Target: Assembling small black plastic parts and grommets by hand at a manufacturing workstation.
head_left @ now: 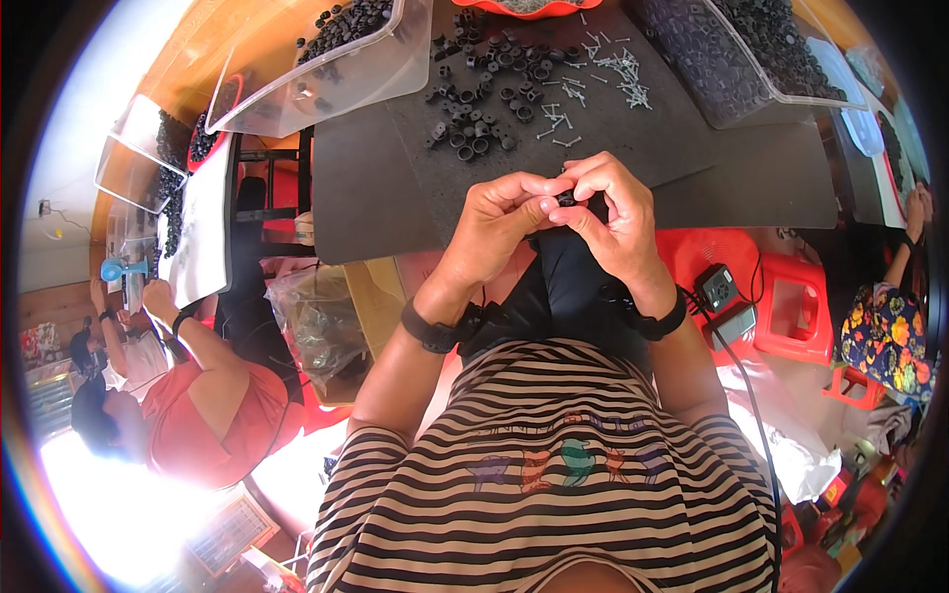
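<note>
Close together at the table's front edge, my two hands pinch a small black plastic part (pixel 565 198) between them. My left hand (pixel 499 217) has thumb and forefinger closed on its left side. From the right, the thumb and fingers of my right hand (pixel 615 212) close on the same part; its exact shape is mostly hidden by the fingertips. Beyond my hands, a loose heap of black ring-shaped plastic parts (pixel 479 128) lies on the dark table (pixel 366 168). Silvery screws (pixel 628 74) are scattered to the right of that heap.
A clear bin (pixel 376 84) of black parts stands at the far left, another clear bin (pixel 736 79) at the far right. An orange-red bowl (pixel 529 8) sits at the back. Red stools (pixel 796 311) are at my right. Other people work at tables on both sides.
</note>
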`<move>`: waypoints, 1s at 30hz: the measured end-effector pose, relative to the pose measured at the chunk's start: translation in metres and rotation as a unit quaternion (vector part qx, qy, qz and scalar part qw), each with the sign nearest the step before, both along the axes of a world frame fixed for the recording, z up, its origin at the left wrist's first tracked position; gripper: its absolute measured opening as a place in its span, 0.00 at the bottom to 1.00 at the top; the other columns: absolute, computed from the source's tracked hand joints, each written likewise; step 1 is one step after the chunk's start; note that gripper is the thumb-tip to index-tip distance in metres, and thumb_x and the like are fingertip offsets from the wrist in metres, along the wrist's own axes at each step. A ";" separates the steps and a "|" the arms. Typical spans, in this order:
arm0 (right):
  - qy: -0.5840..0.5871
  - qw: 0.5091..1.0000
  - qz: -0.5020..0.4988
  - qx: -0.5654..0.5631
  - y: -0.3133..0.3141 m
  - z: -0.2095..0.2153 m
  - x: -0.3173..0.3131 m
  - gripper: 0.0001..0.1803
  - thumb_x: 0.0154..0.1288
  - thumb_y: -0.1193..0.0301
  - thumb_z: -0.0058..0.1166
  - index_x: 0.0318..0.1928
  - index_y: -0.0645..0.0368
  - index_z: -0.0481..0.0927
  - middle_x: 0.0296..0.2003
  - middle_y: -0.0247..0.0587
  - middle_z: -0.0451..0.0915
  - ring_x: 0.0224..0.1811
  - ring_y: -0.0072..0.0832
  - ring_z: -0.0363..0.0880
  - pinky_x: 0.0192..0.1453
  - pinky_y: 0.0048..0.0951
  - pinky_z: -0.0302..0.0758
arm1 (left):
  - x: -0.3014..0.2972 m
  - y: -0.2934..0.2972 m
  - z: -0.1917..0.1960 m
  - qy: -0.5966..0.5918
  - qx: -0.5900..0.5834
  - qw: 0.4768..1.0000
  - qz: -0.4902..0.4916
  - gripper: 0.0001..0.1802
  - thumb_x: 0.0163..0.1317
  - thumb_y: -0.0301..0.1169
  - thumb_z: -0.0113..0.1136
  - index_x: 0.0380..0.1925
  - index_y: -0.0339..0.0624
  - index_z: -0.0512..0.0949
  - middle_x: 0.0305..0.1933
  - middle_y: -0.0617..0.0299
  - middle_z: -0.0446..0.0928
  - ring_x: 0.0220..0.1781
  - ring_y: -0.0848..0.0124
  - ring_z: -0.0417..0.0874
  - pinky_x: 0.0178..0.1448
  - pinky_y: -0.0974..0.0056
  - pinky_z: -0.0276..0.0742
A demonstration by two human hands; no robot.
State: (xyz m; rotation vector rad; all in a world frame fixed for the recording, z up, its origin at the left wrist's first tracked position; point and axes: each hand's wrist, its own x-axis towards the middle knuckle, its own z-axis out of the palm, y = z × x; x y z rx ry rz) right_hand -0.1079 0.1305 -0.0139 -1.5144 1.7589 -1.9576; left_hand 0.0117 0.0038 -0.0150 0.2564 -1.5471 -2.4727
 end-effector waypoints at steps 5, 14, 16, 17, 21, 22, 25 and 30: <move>0.014 1.000 -0.004 -0.020 -0.003 0.000 -0.001 0.15 0.51 0.75 0.68 0.28 0.60 0.70 0.29 0.40 0.77 0.31 0.30 0.76 0.50 0.37 0.76 | 0.000 0.001 0.004 0.010 0.008 1.000 -0.004 0.10 0.68 0.24 0.52 0.47 0.35 0.78 0.44 0.60 0.80 0.47 0.75 0.80 0.55 0.67 0.79; -0.006 1.000 0.018 -0.006 0.001 -0.001 -0.003 0.15 0.52 0.74 0.67 0.30 0.60 0.70 0.30 0.39 0.77 0.34 0.29 0.76 0.56 0.39 0.74 | 0.001 0.000 0.005 0.003 -0.002 1.000 -0.016 0.09 0.69 0.23 0.51 0.46 0.34 0.76 0.46 0.59 0.79 0.50 0.73 0.80 0.58 0.64 0.78; -0.016 0.999 0.036 0.018 0.001 -0.001 -0.002 0.15 0.52 0.77 0.67 0.33 0.61 0.70 0.32 0.38 0.77 0.39 0.28 0.77 0.62 0.42 0.70 | 0.001 0.001 0.009 -0.013 0.035 0.999 -0.017 0.09 0.70 0.25 0.50 0.47 0.34 0.76 0.47 0.56 0.79 0.51 0.71 0.80 0.58 0.64 0.78; -0.038 0.999 0.012 0.004 -0.001 -0.001 0.000 0.16 0.51 0.73 0.69 0.33 0.60 0.72 0.31 0.38 0.77 0.35 0.28 0.77 0.56 0.37 0.73 | 0.000 0.001 0.009 -0.013 0.034 0.999 -0.016 0.09 0.70 0.25 0.50 0.47 0.34 0.76 0.47 0.56 0.79 0.51 0.71 0.80 0.58 0.64 0.78; -0.091 0.995 -0.024 0.017 -0.001 0.001 0.004 0.18 0.49 0.68 0.71 0.35 0.61 0.74 0.30 0.38 0.78 0.32 0.27 0.77 0.47 0.30 0.76 | -0.002 0.001 0.008 0.007 -0.001 1.000 -0.018 0.10 0.71 0.27 0.49 0.48 0.37 0.75 0.49 0.52 0.79 0.53 0.65 0.81 0.58 0.58 0.79; -0.091 0.995 -0.024 0.017 -0.001 0.000 0.003 0.18 0.49 0.68 0.71 0.35 0.61 0.74 0.30 0.38 0.78 0.32 0.27 0.77 0.47 0.30 0.76 | -0.002 0.002 0.008 0.004 -0.006 1.000 -0.014 0.10 0.71 0.27 0.49 0.47 0.37 0.75 0.49 0.52 0.79 0.53 0.64 0.81 0.59 0.57 0.79; -0.062 0.998 -0.019 -0.016 -0.003 -0.002 0.003 0.18 0.50 0.69 0.71 0.36 0.61 0.75 0.30 0.36 0.78 0.31 0.23 0.76 0.40 0.26 0.74 | -0.002 0.003 0.009 0.006 -0.007 1.000 -0.005 0.10 0.70 0.27 0.50 0.48 0.37 0.74 0.49 0.52 0.79 0.54 0.64 0.80 0.59 0.57 0.78; -0.167 0.986 0.020 0.011 -0.002 0.003 0.003 0.16 0.52 0.71 0.70 0.35 0.62 0.75 0.32 0.32 0.77 0.31 0.16 0.70 0.36 0.19 0.70 | -0.004 0.007 0.010 0.013 -0.016 1.000 0.023 0.09 0.69 0.24 0.51 0.48 0.36 0.73 0.49 0.54 0.79 0.53 0.68 0.80 0.58 0.61 0.78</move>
